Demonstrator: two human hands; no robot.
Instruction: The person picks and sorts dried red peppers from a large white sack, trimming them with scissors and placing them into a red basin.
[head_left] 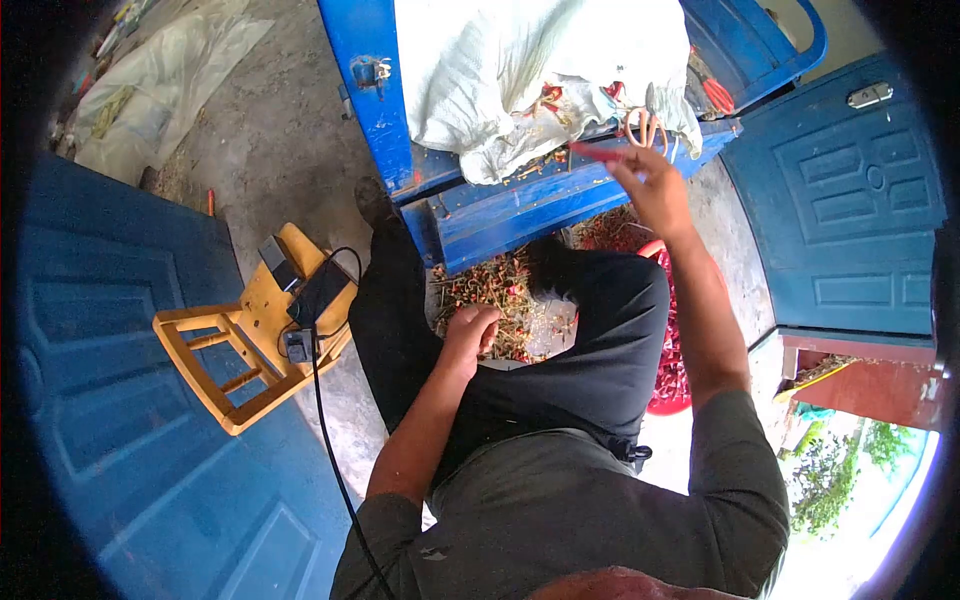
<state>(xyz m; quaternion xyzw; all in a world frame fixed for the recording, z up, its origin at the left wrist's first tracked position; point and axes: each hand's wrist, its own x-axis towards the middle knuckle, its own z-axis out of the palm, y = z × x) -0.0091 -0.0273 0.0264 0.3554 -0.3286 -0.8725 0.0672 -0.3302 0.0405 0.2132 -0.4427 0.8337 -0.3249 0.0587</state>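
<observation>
My right hand [652, 190] is raised at the front edge of a blue metal truck bed, pinching a long red chili pepper [596, 152] that points left. Just beyond it, scissors [645, 128] with pale orange handles lie by a white woven sack [560, 50]. Red chilies [549, 94] and stem bits show at the sack's opening. My left hand [470, 337] is closed near my left thigh, above a heap of cut stems [490, 290] on the floor. Whatever its curled fingers hold, if anything, is hidden.
Beside my right leg stands a red basket [668, 404] of red chilies, partly covered by my arm. To the left is a wooden chair [240, 372] carrying black devices and a cable [330, 440] running to me. Blue doors [835, 190] flank both sides.
</observation>
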